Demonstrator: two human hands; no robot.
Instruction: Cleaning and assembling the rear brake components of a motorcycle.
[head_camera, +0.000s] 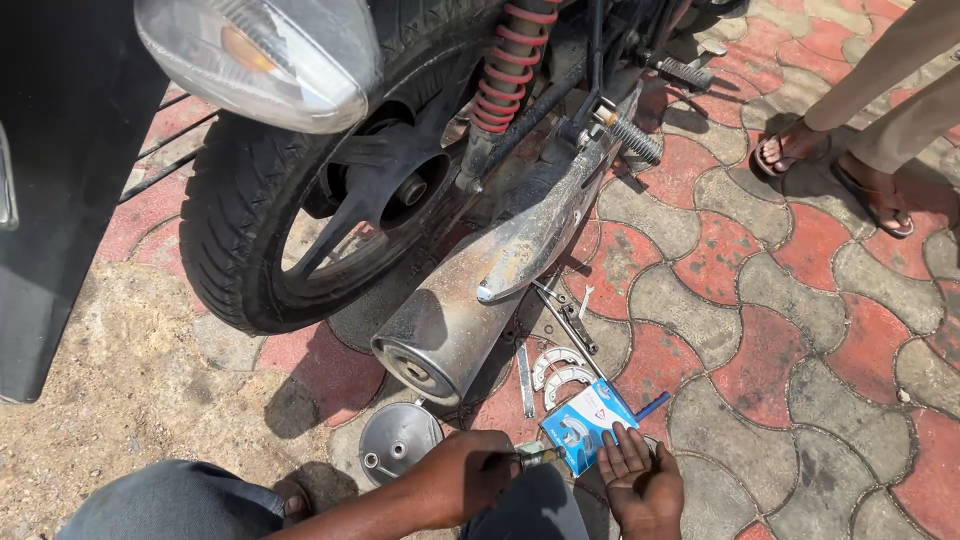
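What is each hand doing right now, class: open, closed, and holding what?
Left hand: closed on a small metal tool.
Right hand: open, fingers resting on the blue box.

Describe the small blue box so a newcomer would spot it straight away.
Start at the motorcycle's long silver exhaust and follow it down to the paving at its open end. There, under the fingertips of the right hand, lies the blue box. It is the only blue cardboard thing; beside it lie two pale curved brake shoes.

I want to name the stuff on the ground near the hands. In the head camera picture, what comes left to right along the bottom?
Round metal cover → left hand → blue and white box → right hand.
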